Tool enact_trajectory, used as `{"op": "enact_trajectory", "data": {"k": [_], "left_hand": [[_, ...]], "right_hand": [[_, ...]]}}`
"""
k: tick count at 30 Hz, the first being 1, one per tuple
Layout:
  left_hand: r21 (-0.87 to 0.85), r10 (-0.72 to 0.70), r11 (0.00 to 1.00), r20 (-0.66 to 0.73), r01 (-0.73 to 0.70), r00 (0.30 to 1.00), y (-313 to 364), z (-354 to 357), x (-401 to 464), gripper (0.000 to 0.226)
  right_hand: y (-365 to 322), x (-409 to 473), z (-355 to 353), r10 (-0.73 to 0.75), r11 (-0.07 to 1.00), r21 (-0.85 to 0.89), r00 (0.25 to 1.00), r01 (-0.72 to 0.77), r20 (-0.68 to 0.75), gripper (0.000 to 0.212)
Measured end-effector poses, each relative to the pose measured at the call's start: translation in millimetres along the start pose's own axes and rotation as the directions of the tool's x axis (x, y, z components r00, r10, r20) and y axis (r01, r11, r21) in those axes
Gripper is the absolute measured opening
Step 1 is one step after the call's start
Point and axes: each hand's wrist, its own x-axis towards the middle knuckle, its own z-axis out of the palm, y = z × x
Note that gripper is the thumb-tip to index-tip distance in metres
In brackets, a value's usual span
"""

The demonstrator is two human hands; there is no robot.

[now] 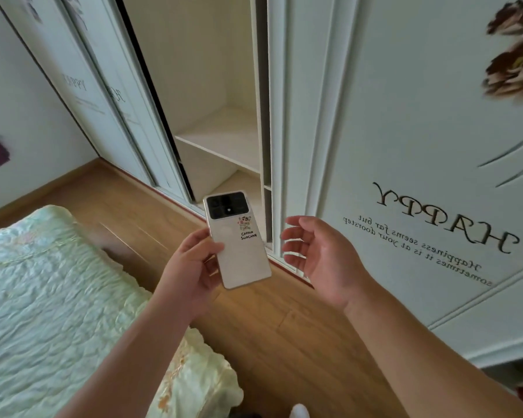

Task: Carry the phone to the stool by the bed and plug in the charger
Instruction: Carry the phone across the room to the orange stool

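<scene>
A white phone (242, 251) with a black camera block and a small cartoon sticker shows its back to me, held upright in front of the wardrobe. My left hand (191, 267) grips it along its left edge and lower part. My right hand (317, 257) hovers just to the right of the phone, fingers spread and curled, holding nothing and not touching it. No stool and no charger are in view.
A bed (52, 297) with a pale green quilted cover fills the lower left. A white sliding wardrobe (375, 122) stands ahead, one section open onto bare shelves (224, 137). A strip of wooden floor (284, 333) runs between bed and wardrobe.
</scene>
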Motion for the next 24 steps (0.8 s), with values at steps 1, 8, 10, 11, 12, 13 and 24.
{"op": "enact_trajectory", "data": {"k": [1,8,10,11,12,13,24], "left_hand": [[0.003,0.004,1.000,-0.003,-0.004,1.000,2.8,1.6,8.8,0.030],[-0.039,0.035,0.999,-0.075,-0.038,0.997,21.9,-4.2,79.5,0.035],[-0.065,0.045,0.997,-0.103,-0.052,0.994,29.0,-11.3,105.0,0.035],[-0.085,0.048,0.995,-0.120,-0.058,0.992,33.2,-15.1,119.4,0.033],[-0.103,0.048,0.993,-0.135,-0.062,0.990,37.7,-18.8,134.6,0.032],[-0.116,0.048,0.991,-0.146,-0.065,0.988,42.6,-23.1,150.8,0.032],[-0.222,0.102,0.963,-0.219,-0.151,0.970,150.9,-87.5,310.3,0.029]], "right_hand": [[-1.1,11.3,-2.1,0.008,1.000,-0.001,1.000,-0.008,0.013,0.025],[-4.3,104.2,-1.8,0.064,0.997,-0.036,0.996,-0.063,0.055,0.024],[-2.3,134.8,5.5,0.086,0.995,-0.053,0.993,-0.082,0.081,0.023],[-1.7,151.3,9.6,0.095,0.994,-0.067,0.991,-0.089,0.094,0.023],[-1.4,168.7,13.7,0.103,0.992,-0.081,0.989,-0.095,0.102,0.023],[-1.3,187.2,17.9,0.109,0.991,-0.095,0.988,-0.099,0.106,0.024],[-10.2,399.9,124.9,0.158,0.972,-0.205,0.962,-0.112,0.221,0.021]]}}
